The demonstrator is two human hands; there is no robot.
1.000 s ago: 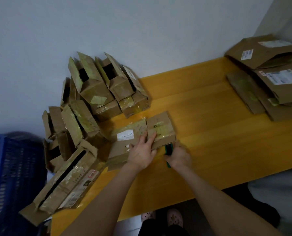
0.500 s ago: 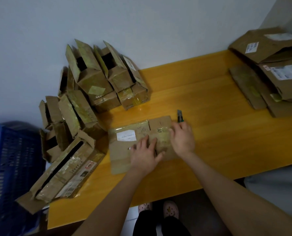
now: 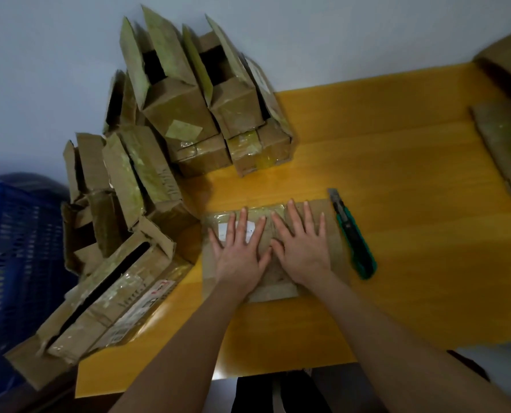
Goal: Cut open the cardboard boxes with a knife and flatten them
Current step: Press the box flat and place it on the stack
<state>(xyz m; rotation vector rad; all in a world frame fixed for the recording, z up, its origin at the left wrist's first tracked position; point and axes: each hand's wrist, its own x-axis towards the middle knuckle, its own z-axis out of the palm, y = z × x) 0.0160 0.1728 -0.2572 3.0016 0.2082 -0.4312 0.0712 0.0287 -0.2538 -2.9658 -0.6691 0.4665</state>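
Both grips pressed flat on a box on the worktop (image 3: 397,189).
Left grip (image 3: 238,257) and right grip (image 3: 304,252) lie side by side, fingers straight and spread, clasping nothing, pressing the flattened cardboard box (image 3: 278,289) beneath them; the knife (image 3: 354,236) lies just right of the right grip.

The person is wearing a dark garment (image 3: 254,396) low on the body and is going bare-armed, forearms uncovered down to the left hand (image 3: 239,257) and right hand (image 3: 305,251).
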